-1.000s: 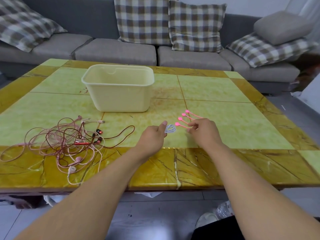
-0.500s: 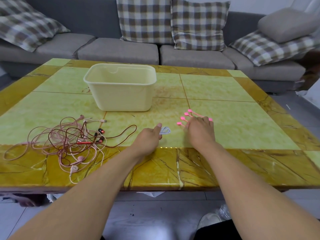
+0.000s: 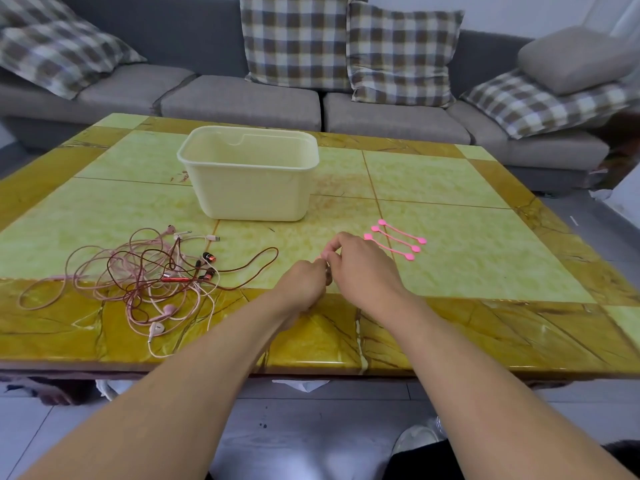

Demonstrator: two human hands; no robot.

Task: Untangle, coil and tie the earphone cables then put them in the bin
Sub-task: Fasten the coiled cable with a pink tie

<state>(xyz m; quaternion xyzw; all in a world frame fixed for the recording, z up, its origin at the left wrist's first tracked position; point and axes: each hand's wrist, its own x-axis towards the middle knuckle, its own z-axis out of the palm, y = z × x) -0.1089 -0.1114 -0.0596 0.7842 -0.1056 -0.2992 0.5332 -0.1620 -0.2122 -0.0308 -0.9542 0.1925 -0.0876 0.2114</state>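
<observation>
Tangled earphone cables (image 3: 145, 275) on surface (image 3: 467, 244), left of bin (image 3: 249, 181) and nearer. Bin upright, nothing visible inside. Left hand (image 3: 304, 282) and right hand (image 3: 360, 268) meet right of tangle, fingers curled, pinching small item; identity unclear. Pink ties (image 3: 394, 239) right of bin, nearer.

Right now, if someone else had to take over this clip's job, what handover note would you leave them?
Left hand and right hand meet near the table's front edge, fingers curled round something small between them; what it is cannot be told.
Tangled earphone cables lie untouched at the left.
Three pink cable ties lie to the right of the hands.
The cream bin stands behind; nothing shows inside it.
Done: no coiled set visible.
Left: untangle, coil, tie and bin the earphones.
</observation>
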